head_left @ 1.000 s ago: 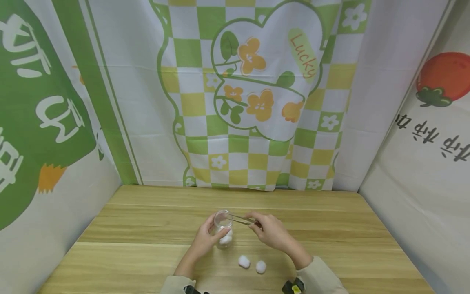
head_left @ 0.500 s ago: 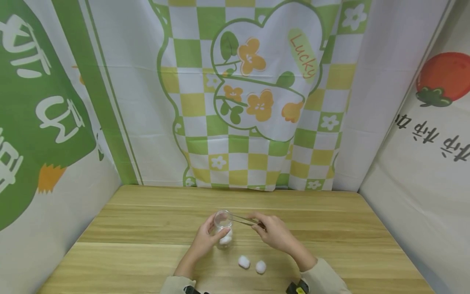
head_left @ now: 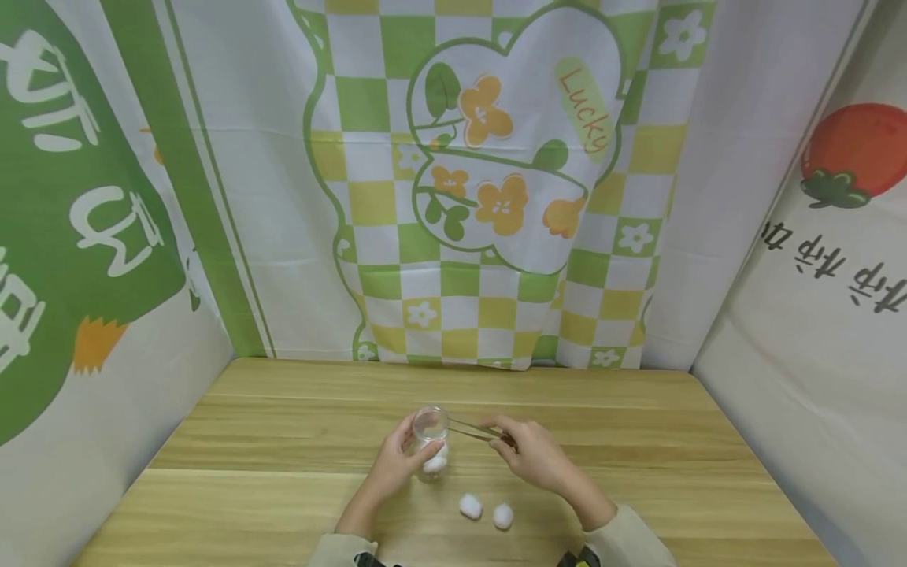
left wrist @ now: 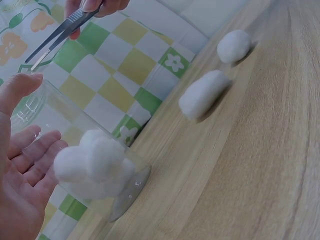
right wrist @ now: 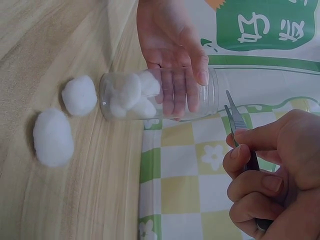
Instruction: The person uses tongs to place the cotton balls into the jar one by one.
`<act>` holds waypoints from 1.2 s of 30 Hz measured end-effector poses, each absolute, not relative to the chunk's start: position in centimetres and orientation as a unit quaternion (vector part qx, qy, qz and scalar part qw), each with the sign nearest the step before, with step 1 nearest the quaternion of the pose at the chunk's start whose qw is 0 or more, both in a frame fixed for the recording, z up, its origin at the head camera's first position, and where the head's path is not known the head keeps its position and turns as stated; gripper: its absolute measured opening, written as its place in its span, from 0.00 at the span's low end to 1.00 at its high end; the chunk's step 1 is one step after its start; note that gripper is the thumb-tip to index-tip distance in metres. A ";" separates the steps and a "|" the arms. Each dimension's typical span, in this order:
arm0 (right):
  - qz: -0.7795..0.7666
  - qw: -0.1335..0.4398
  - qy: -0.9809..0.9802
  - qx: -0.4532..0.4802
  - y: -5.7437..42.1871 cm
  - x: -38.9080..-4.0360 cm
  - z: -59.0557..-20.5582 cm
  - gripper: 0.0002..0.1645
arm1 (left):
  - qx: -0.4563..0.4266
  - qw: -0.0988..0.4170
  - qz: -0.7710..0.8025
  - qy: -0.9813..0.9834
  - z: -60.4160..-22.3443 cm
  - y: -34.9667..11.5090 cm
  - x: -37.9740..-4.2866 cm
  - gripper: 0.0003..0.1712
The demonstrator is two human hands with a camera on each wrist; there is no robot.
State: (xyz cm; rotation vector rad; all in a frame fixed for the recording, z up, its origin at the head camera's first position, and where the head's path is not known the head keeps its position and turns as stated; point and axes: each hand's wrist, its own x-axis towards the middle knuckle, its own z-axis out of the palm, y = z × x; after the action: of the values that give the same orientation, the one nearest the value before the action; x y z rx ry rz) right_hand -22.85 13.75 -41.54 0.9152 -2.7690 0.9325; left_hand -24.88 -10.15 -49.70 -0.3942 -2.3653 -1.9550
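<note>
Standing on the table is a clear jar (head_left: 430, 425) with several white cotton balls (right wrist: 131, 92) in its lower part. My left hand (head_left: 398, 461) holds it from the side, thumb near the rim and fingers around the far wall. My right hand (head_left: 534, 455) grips metal tweezers (right wrist: 236, 119) with dark handles. Their tips are slightly apart, with nothing between them, and point at the jar's mouth from just outside it. Two loose cotton balls lie on the table in front: an oblong one (head_left: 471, 506) and a rounder one (head_left: 503, 516).
The wooden table (head_left: 298, 417) meets a green and yellow checked cloth (head_left: 460, 315) at its back edge. Printed cloths also hang at the left (head_left: 212, 339) and right (head_left: 801, 354) sides.
My right hand has drawn back slightly to the right, bringing the tweezer tips from over the jar's mouth to beside its rim. The left hand and loose cotton balls stay in place.
</note>
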 end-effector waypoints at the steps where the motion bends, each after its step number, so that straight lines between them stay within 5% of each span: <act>1: 0.304 0.039 -0.904 0.298 13.8 -22.8 -41.6 0.16 | -0.127 0.024 -0.631 -0.765 -49.7 -10.2 -24.9 0.37; 36: 0.314 -0.014 -0.897 0.312 15.6 -21.6 -43.8 0.15 | -0.124 0.021 -0.643 -0.755 -49.7 -10.1 -24.9 0.34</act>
State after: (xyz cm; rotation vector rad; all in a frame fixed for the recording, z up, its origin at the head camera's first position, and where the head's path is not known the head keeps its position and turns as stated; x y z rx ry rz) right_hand -21.65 15.58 -43.78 0.9889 -2.8421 0.9960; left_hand -24.86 -10.05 -49.71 -0.3853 -2.3404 -1.9942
